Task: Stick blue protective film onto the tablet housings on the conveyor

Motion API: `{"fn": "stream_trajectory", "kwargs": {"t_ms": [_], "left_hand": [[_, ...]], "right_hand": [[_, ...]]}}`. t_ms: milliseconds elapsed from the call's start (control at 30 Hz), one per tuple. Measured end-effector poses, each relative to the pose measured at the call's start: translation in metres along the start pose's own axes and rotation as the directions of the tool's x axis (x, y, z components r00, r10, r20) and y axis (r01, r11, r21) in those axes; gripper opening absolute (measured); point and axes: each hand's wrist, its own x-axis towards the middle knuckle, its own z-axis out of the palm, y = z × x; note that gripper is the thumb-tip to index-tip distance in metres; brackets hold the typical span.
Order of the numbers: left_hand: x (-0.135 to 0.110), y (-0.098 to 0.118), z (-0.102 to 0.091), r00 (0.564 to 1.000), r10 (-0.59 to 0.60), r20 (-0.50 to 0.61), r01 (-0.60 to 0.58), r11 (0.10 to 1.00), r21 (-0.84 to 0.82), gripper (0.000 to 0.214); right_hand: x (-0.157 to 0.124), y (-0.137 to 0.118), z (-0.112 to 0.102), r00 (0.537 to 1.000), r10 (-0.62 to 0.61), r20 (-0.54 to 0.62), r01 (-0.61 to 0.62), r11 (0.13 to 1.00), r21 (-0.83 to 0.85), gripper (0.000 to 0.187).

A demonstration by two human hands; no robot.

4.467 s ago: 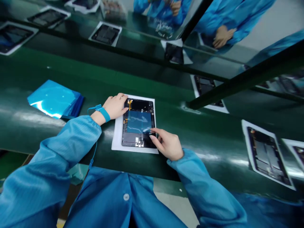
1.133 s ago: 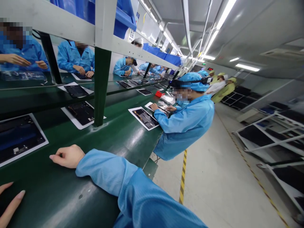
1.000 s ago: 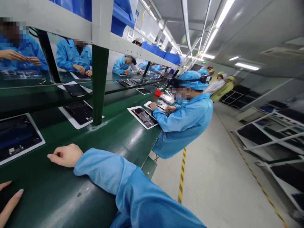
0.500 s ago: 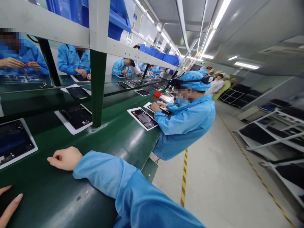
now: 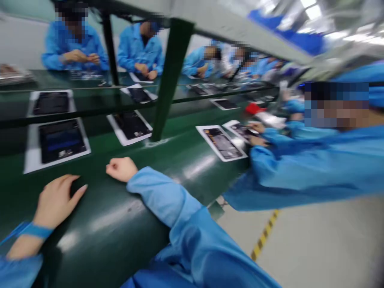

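Observation:
My left hand (image 5: 57,200), with a blue band around the wrist, rests on the green work surface (image 5: 99,248); its fingers are apart and nothing is in them. Lying curled in a loose fist on the same surface is my right hand (image 5: 121,169), with no object showing in it. Beyond my left hand, an opened black tablet-like device (image 5: 61,140) lies on a white sheet. A second opened device (image 5: 132,125) on a white sheet is just past my right hand. Neither hand touches them.
A green post (image 5: 172,80) rises from the bench behind my right hand. To the right, a co-worker in a blue smock (image 5: 315,164) handles a device, with another opened device (image 5: 225,143) alongside. A red container (image 5: 255,108) stands farther back. Several people work opposite.
The view has swung left and down, with some blur. My left hand now shows whole, where only fingertips showed before. My right hand keeps its curled pose on the bench.

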Motion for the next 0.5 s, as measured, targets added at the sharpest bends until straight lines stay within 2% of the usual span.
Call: {"fn": "stream_trajectory", "kwargs": {"t_ms": [33, 100, 167, 233, 300, 367, 500], "left_hand": [[0.001, 0.006, -0.008, 0.999, -0.050, 0.013, 0.050, 0.999, 0.016, 0.051], [0.011, 0.017, -0.020, 0.985, -0.122, 0.121, 0.115, 0.992, 0.058, 0.052], [0.030, 0.030, -0.028, 0.964, -0.160, 0.211, 0.150, 0.987, 0.063, 0.048], [0.056, 0.047, -0.030, 0.941, -0.180, 0.287, 0.183, 0.983, 0.018, 0.038], [0.085, 0.067, -0.028, 0.927, -0.211, 0.310, 0.228, 0.973, -0.020, 0.031], [0.116, 0.091, -0.020, 0.921, -0.248, 0.301, 0.273, 0.961, -0.046, 0.028], [0.167, 0.136, 0.002, 0.883, -0.406, 0.235, 0.432, 0.899, -0.072, 0.044]], "right_hand": [[-0.004, 0.000, -0.001, 0.999, -0.035, 0.035, 0.034, 0.999, 0.039, 0.026], [-0.007, 0.004, 0.000, 0.991, -0.101, 0.087, 0.090, 0.988, 0.126, 0.025], [-0.007, 0.008, 0.002, 0.982, -0.153, 0.112, 0.127, 0.969, 0.211, 0.026], [-0.008, 0.010, 0.003, 0.981, -0.173, 0.088, 0.142, 0.948, 0.285, 0.027], [-0.008, 0.012, 0.003, 0.990, -0.141, 0.004, 0.132, 0.930, 0.344, 0.028], [-0.006, 0.014, 0.002, 0.991, -0.060, -0.119, 0.103, 0.912, 0.396, 0.029], [0.001, 0.024, 0.003, 0.939, 0.129, -0.320, 0.050, 0.867, 0.497, 0.032]]}}
